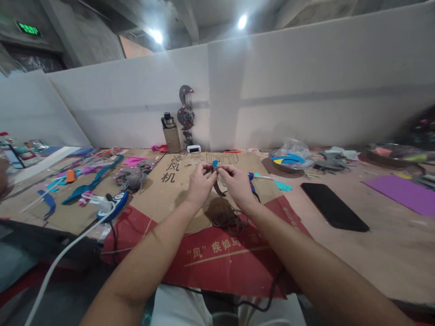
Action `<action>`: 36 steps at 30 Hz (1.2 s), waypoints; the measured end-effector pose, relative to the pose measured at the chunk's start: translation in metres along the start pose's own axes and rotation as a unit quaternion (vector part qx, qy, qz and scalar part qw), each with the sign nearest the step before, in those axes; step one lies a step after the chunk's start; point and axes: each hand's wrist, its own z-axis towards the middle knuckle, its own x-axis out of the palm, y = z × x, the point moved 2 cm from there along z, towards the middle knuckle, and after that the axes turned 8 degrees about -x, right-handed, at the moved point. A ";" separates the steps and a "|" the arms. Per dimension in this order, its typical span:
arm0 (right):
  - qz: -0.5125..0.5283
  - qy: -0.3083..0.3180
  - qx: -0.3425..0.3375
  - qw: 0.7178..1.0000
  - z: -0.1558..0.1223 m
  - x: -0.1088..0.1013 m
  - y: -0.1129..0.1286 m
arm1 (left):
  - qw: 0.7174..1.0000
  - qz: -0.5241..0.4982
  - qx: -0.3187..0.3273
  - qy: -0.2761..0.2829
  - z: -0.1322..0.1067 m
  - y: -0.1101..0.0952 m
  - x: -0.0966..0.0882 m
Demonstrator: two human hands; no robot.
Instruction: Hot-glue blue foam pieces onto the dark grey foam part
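Note:
My left hand [200, 184] and my right hand [237, 184] meet over the cardboard sheet [183, 203], fingertips pinched close together. A small blue piece [215, 163] shows between the two hands, gripped at the left fingertips. What the right fingertips pinch is too small to make out. Below the fingers there is a dark curved strip [219, 188]; whether it is attached to the blue piece cannot be seen. A loose tangle of grey cord [233, 222] lies on the cardboard nearer my body. Just right of my right hand is a blue-handled tool [251, 179], partly hidden.
A black phone-like slab [333, 207] and a purple sheet [401, 192] lie to the right. Leftward are a blue-and-white power strip [113, 207] with a white cable and a grey yarn bundle [132, 179]. A bottle [171, 136] and a bowl [288, 165] stand behind.

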 end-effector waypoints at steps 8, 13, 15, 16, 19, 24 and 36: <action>0.003 0.044 -0.032 0.999 -0.002 0.001 0.011 | 0.996 -0.057 -0.069 -0.005 0.000 -0.002 0.001; -0.001 0.073 -0.049 0.996 -0.004 0.002 0.008 | 0.999 -0.020 -0.030 -0.009 0.001 -0.004 -0.002; -0.010 0.085 -0.061 0.994 -0.005 0.003 0.006 | 1.000 0.002 -0.005 -0.018 0.002 -0.005 -0.004; -0.019 0.090 -0.067 0.993 -0.006 0.003 0.005 | 1.000 0.014 0.008 -0.022 0.002 -0.006 -0.004; -0.058 0.106 -0.092 0.988 -0.008 0.004 0.004 | 0.998 0.034 0.044 -0.033 0.003 -0.006 -0.006; -0.108 0.135 -0.159 0.972 -0.012 0.007 0.008 | 0.994 0.031 0.089 -0.045 0.007 -0.004 -0.009; -0.148 0.163 -0.166 0.961 -0.014 0.006 0.008 | 0.990 -0.135 0.022 0.032 0.008 -0.010 -0.006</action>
